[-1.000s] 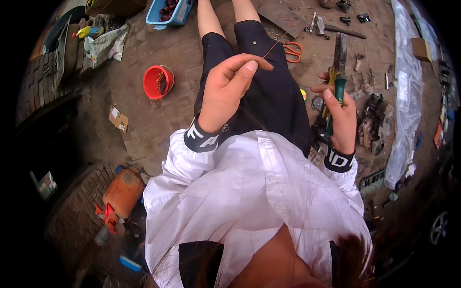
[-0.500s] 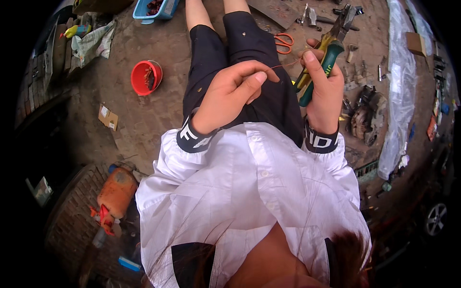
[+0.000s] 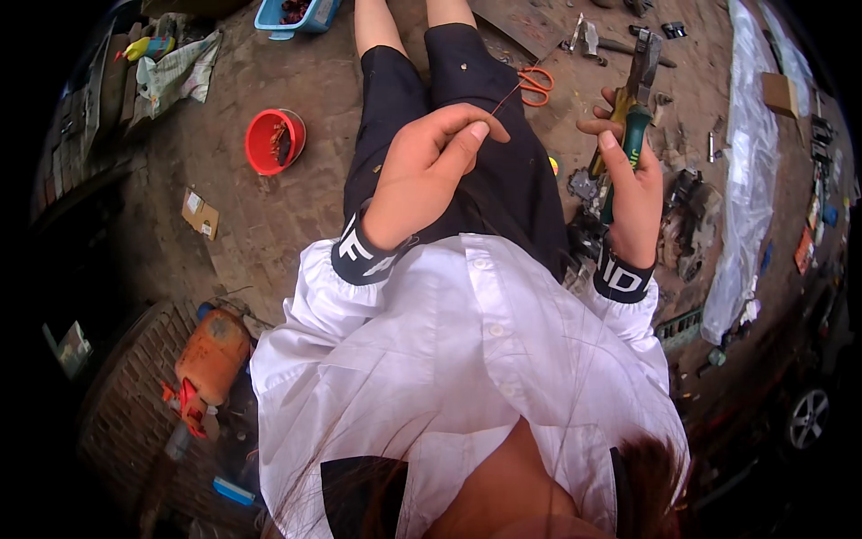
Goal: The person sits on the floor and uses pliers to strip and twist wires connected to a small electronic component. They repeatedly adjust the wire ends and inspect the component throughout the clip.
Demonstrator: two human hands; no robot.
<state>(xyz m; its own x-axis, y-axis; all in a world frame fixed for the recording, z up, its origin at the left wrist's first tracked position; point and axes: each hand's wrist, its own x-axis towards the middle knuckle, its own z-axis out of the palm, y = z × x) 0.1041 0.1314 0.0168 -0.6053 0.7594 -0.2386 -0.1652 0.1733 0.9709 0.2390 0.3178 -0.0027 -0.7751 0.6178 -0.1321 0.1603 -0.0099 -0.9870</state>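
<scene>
Above my lap, my left hand pinches a thin copper-coloured wire between thumb and forefinger. The wire's free end rises away from the fingertips over my dark trousers. To the right, my right hand holds a pair of pliers with green and yellow handles, metal jaws pointing away from me. The handles lie across the palm with the thumb alongside, while the index finger stretches out to the left. Between the two hands, farther off, orange-handled scissors rest on the ground beside my knee.
On the left stands a red bucket with reddish-brown bits in it, and beyond it a blue basket. A hammer and metal parts lie at right, beside a long plastic-wrapped bundle. An orange cylinder lies lower left.
My right hand has moved right with the pliers, and its fingers have come off the wire. The wire, which stretched between both hands, now points up from my left hand alone.
</scene>
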